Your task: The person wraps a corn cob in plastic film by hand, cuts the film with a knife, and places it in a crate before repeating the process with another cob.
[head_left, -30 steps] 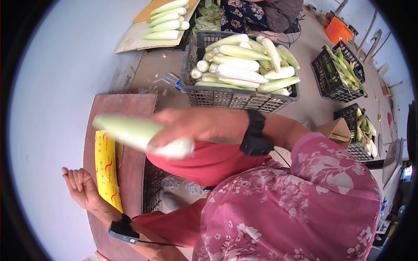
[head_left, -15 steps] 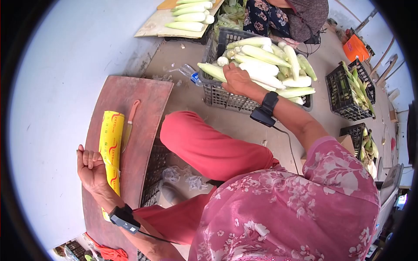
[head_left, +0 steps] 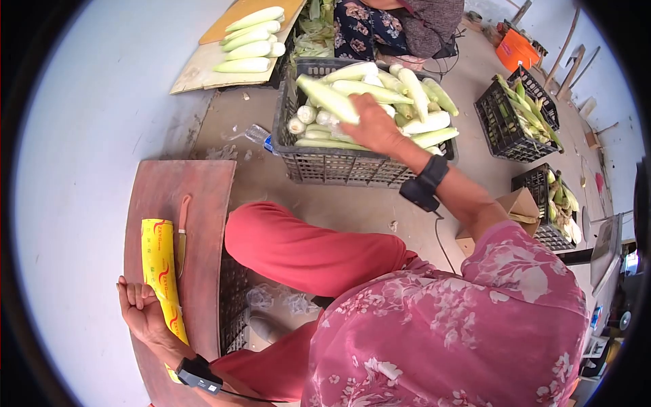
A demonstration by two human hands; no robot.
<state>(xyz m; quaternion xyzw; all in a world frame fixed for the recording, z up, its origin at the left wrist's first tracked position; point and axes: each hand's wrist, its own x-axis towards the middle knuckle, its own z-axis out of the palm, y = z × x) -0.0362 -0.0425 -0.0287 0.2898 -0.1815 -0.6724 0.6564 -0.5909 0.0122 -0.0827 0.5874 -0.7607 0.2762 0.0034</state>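
Observation:
My right hand (head_left: pixel 374 123) is closed on the thick end of a pale green corn ear (head_left: pixel 327 98), which it holds tilted above a black crate (head_left: pixel 352 166) heaped with husked corn. Over the left edge of a yellow printed roll (head_left: pixel 160 261) is my left hand (head_left: pixel 142 311), its fingers curled; whether it pinches anything is too small to make out. The roll lies on a reddish-brown board (head_left: pixel 203 203), beside a knife (head_left: pixel 182 234) with a pinkish handle.
Several corn ears (head_left: pixel 245 66) lie on a wooden board at the top left. A plastic bottle (head_left: pixel 259 136) is on the floor by the crate. Another person (head_left: pixel 400 30) sits behind it. Crates of corn (head_left: pixel 502 125) and an orange bucket (head_left: pixel 517 51) stand at the right.
My right hand has lifted the corn ear off the crate's left edge and tilted it upward. The view has shifted, and my left hand appears lower, still curled.

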